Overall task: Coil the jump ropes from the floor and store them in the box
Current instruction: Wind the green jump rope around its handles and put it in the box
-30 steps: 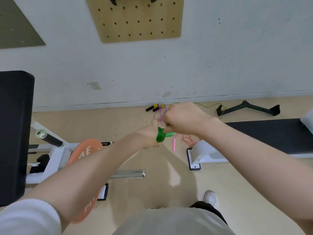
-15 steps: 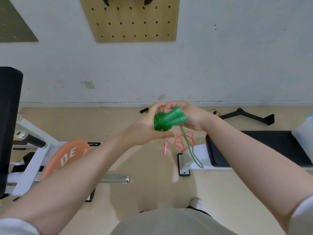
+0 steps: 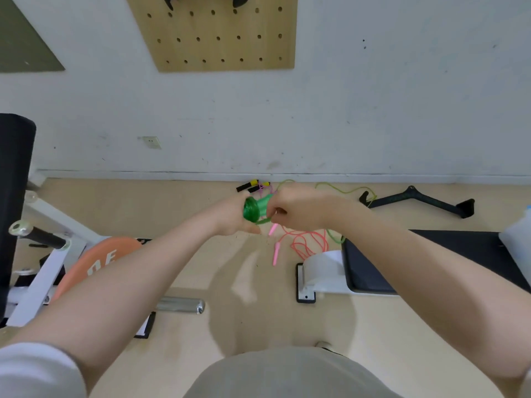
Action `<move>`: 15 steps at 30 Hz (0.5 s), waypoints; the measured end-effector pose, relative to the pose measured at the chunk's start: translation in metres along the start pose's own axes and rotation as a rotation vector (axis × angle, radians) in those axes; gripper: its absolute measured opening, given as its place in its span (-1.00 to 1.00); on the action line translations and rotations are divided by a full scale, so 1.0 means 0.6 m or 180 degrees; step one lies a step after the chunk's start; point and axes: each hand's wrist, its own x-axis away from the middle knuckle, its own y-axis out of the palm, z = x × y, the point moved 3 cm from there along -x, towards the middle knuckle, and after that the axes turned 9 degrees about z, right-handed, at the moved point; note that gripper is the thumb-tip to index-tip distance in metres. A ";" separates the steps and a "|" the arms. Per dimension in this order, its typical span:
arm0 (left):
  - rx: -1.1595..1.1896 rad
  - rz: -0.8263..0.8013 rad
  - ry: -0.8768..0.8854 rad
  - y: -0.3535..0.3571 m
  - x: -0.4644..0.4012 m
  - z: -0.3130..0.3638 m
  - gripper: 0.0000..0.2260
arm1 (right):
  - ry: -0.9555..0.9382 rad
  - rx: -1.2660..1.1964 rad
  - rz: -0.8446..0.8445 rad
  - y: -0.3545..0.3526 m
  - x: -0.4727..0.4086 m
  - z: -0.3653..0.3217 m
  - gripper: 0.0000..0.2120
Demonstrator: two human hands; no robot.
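A green jump rope (image 3: 255,208) is wound into a tight bundle around its handles, held between both hands at chest height. My left hand (image 3: 230,219) grips the bundle from the left. My right hand (image 3: 298,209) closes on its right end and pinches the cord. On the floor below lies a pink-handled jump rope (image 3: 304,245) in loose red loops. A yellow-and-black-handled rope (image 3: 253,185) with a thin green-yellow cord (image 3: 344,191) lies by the wall. No box is in view.
A black bench pad (image 3: 425,259) on a white frame (image 3: 319,274) stands at the right. A black cable handle (image 3: 416,199) lies near the wall. An orange weight plate (image 3: 100,259) on a bar (image 3: 181,305) and a white machine frame are at the left.
The hanging loop of green cord has been wrapped up against the bundle. My right hand has shifted over the handles' right end, and the view has tilted slightly.
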 end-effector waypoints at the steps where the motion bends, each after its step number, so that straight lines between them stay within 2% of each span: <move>1: -0.0082 -0.0157 0.0145 0.009 0.001 0.015 -0.69 | -0.0087 0.0046 0.0002 -0.014 0.004 0.002 -0.84; 4: -0.0300 -0.0354 0.0630 0.042 0.015 0.074 -0.78 | -0.0083 -0.0182 -0.0064 -0.058 0.010 0.025 -0.80; 6: -0.0412 -0.0327 0.0913 0.060 0.017 0.102 -0.73 | 0.0045 -0.0671 0.0020 -0.080 0.015 0.050 -0.81; 9: 0.0088 0.0030 0.1154 0.056 0.012 0.132 -0.61 | 0.0406 -0.2466 0.0394 -0.084 0.032 0.092 -0.71; 11: 0.0639 0.0194 0.1104 0.045 0.012 0.144 -0.64 | 0.0483 -0.3601 0.0528 -0.076 0.038 0.111 -0.70; 13: 0.0884 0.0422 0.0941 0.044 0.011 0.154 -0.66 | 0.0690 -0.4419 0.0661 -0.063 0.036 0.128 -0.70; 15: 0.1140 0.0729 0.0667 0.047 0.007 0.161 -0.54 | 0.1219 -0.4946 0.0670 -0.045 0.037 0.146 -0.70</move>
